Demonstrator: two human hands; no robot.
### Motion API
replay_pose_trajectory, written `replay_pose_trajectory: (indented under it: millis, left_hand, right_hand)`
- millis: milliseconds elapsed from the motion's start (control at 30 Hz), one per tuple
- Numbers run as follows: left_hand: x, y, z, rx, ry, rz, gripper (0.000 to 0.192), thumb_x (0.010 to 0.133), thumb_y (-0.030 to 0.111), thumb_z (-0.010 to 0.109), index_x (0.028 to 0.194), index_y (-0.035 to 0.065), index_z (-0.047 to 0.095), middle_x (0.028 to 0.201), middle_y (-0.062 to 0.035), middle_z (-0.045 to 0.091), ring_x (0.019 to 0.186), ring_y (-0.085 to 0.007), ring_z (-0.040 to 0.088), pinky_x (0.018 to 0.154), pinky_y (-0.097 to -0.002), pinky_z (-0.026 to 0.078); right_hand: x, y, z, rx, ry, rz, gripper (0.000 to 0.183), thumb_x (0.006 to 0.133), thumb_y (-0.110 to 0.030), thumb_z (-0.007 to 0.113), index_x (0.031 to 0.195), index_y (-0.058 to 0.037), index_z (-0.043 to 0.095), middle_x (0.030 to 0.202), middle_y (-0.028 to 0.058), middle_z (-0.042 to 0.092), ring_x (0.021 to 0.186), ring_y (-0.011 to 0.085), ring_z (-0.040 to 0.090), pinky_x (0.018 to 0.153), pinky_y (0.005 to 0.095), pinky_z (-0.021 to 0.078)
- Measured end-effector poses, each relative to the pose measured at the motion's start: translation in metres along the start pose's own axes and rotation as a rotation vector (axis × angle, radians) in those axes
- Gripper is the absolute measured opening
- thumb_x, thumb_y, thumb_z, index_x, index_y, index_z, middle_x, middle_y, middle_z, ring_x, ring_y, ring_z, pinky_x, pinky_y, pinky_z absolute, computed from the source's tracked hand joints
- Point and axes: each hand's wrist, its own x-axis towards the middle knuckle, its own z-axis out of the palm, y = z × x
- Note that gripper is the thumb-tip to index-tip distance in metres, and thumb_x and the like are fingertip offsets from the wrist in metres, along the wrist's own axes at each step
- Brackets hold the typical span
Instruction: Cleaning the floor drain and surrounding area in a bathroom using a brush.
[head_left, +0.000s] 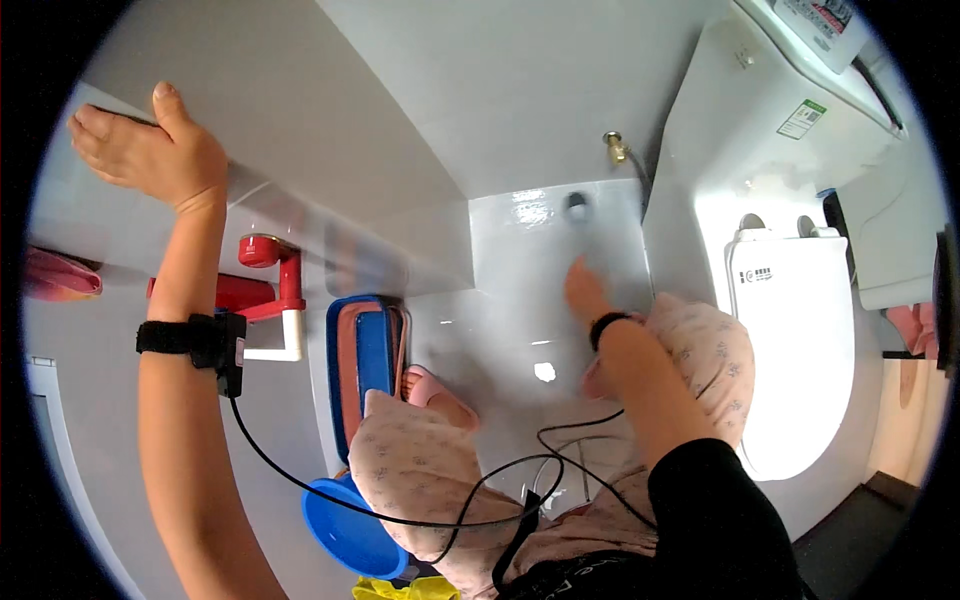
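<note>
My left hand (154, 154) is flat at the upper left, thumb spread, resting against the grey wall or its ledge with nothing held. A black strap with a small black device (221, 352) circles that forearm. Low over the wet grey floor (517, 262), my right hand (587, 289) is blurred by motion. Its fingers look curled around a faint, blurred handle that leads to a dark-topped grey head (576, 206) near the wall corner. I cannot tell which tool this is. A black band (609, 328) is on the right wrist.
To the right stands a white toilet (795, 352) with its lid down. A brass valve (616, 148) juts from the wall. Nested basins (365, 367), a blue bucket (352, 529) and a red wall fixture (262, 285) are left. A black cable (420, 520) crosses my lap.
</note>
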Motion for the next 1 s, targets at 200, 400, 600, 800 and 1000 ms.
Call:
replay_pose_trajectory:
  millis: [200, 400, 600, 800, 1000]
  left_hand:
    - [0.007, 0.004, 0.007, -0.037, 0.027, -0.012, 0.071, 0.077, 0.040, 0.049, 0.123, -0.0056, 0.020, 0.126, -0.0256, 0.024, 0.120, -0.0375, 0.018, 0.097, -0.0485, 0.010]
    - [0.001, -0.015, 0.002, 0.019, -0.001, 0.062, 0.074, 0.077, 0.045, 0.046, 0.123, -0.0073, 0.020, 0.127, -0.0260, 0.023, 0.120, -0.0381, 0.016, 0.098, -0.0472, 0.009]
    - [0.005, -0.001, 0.001, -0.060, 0.010, 0.044, 0.073, 0.077, 0.043, 0.045, 0.123, -0.0075, 0.020, 0.128, -0.0279, 0.019, 0.120, -0.0404, 0.015, 0.098, -0.0485, 0.009]
    - [0.003, 0.019, 0.006, -0.082, -0.005, -0.045, 0.070, 0.077, 0.036, 0.046, 0.124, -0.0068, 0.018, 0.129, -0.0270, 0.017, 0.120, -0.0402, 0.014, 0.097, -0.0501, 0.008]
    - [0.005, 0.012, -0.005, -0.036, -0.043, -0.090, 0.070, 0.077, 0.033, 0.044, 0.126, -0.0060, 0.013, 0.132, -0.0251, 0.013, 0.122, -0.0398, 0.011, 0.098, -0.0503, 0.007]
  right_hand:
    - [-0.020, -0.027, -0.006, 0.292, -0.175, 0.204, 0.067, 0.078, -0.019, 0.052, 0.130, 0.0018, 0.014, 0.106, 0.0234, 0.051, 0.081, 0.0272, 0.058, 0.055, 0.0336, 0.0493]
    - [-0.013, 0.025, -0.031, 0.120, -0.201, 0.145, 0.050, 0.077, -0.020, 0.051, 0.119, 0.0039, 0.039, 0.121, 0.0293, 0.035, 0.079, 0.0262, 0.059, 0.053, 0.0320, 0.0495]
    - [0.036, 0.016, 0.052, -0.047, 0.017, 0.036, 0.045, 0.078, -0.017, 0.048, 0.118, 0.0019, 0.039, 0.106, 0.0232, 0.044, 0.075, 0.0252, 0.058, 0.057, 0.0350, 0.0483]
    - [0.020, -0.064, 0.025, 0.638, 0.169, 0.023, 0.053, 0.076, -0.011, 0.048, 0.125, -0.0012, 0.029, 0.076, 0.0163, 0.059, 0.061, 0.0247, 0.056, 0.054, 0.0376, 0.0452]
    - [-0.060, -0.090, -0.087, 1.616, -0.286, -0.007, 0.063, 0.072, -0.001, 0.045, 0.130, -0.0038, 0.019, 0.052, 0.0074, 0.046, 0.037, 0.0153, 0.042, 0.035, 0.0322, 0.0367]
